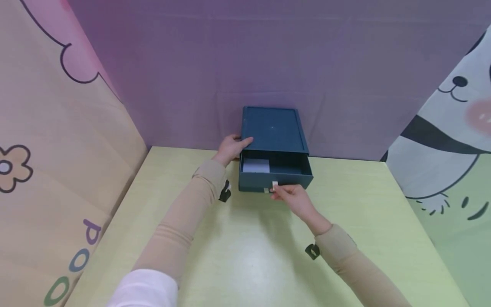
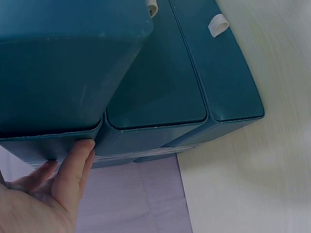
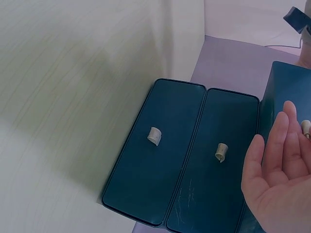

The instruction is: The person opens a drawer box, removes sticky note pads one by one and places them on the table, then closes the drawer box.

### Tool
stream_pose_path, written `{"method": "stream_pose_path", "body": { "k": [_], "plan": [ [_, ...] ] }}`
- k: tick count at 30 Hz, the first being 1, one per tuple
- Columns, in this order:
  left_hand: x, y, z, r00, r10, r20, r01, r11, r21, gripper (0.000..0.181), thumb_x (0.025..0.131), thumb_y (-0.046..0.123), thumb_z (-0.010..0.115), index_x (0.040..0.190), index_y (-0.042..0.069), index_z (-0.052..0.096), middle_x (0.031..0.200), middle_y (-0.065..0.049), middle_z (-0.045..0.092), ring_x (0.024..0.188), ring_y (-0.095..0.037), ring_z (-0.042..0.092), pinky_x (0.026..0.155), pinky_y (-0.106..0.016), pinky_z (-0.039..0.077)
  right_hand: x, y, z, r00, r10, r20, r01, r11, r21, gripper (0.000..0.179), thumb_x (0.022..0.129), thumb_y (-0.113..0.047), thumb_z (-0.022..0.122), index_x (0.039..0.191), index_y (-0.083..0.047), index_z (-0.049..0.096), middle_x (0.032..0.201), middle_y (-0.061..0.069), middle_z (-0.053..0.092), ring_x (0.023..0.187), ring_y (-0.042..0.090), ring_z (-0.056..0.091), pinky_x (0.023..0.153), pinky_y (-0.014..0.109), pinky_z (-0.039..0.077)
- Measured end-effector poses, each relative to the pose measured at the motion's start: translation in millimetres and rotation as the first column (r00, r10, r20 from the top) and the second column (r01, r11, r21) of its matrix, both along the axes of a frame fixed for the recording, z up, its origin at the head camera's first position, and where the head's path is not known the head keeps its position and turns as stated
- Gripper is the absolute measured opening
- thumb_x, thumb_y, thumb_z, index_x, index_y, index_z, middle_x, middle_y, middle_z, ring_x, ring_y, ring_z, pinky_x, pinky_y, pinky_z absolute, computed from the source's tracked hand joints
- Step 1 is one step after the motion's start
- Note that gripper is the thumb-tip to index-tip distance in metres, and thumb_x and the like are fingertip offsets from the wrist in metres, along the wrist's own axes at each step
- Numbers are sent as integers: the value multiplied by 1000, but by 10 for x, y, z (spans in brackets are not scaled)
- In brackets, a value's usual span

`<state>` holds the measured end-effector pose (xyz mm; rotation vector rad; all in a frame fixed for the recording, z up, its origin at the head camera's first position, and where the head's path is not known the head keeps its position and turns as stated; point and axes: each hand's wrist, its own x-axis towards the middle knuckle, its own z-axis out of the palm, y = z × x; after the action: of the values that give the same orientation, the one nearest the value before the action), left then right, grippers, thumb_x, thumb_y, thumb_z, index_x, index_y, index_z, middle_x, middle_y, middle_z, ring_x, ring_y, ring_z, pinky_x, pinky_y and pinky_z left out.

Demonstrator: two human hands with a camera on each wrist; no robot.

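Note:
A dark blue drawer unit (image 1: 274, 128) stands against the purple backdrop, its top drawer (image 1: 253, 181) pulled part way out. Inside at the left lies a flat white piece (image 1: 256, 165) that looks like paper or a card. At the drawer's front, my right hand (image 1: 295, 200) pinches the small white pull tab (image 1: 275, 183). My left hand (image 1: 230, 149) rests on the unit's left side, thumb over the top edge. In the left wrist view its fingers (image 2: 75, 167) touch the side wall, fairly straight. Two lower drawers (image 3: 155, 170) are closed, each with its own white loop.
The unit sits at the back of a pale wooden table (image 1: 245, 256). A purple cloth (image 1: 192, 64) rises close behind it. Printed panels flank the table, one with a panda (image 1: 441, 170) at right. Dark wrist straps (image 1: 225, 191) show by both sleeves.

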<state>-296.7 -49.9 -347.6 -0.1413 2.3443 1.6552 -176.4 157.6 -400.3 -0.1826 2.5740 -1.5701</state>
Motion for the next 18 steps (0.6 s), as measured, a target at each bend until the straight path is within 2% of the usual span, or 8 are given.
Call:
{"method": "stream_pose_path", "body": {
  "k": [18],
  "plan": [
    [-15, 40, -26, 1000, 7, 3, -7, 1000, 14, 72, 90, 44, 61, 147, 10, 33, 149, -10, 36, 131, -28, 42, 97, -44, 48, 61, 39, 31, 1000, 10, -21, -9, 998, 67, 31, 97, -20, 54, 97, 7, 71, 89, 18, 72, 89, 29, 70, 92, 45, 51]
  ]
}}
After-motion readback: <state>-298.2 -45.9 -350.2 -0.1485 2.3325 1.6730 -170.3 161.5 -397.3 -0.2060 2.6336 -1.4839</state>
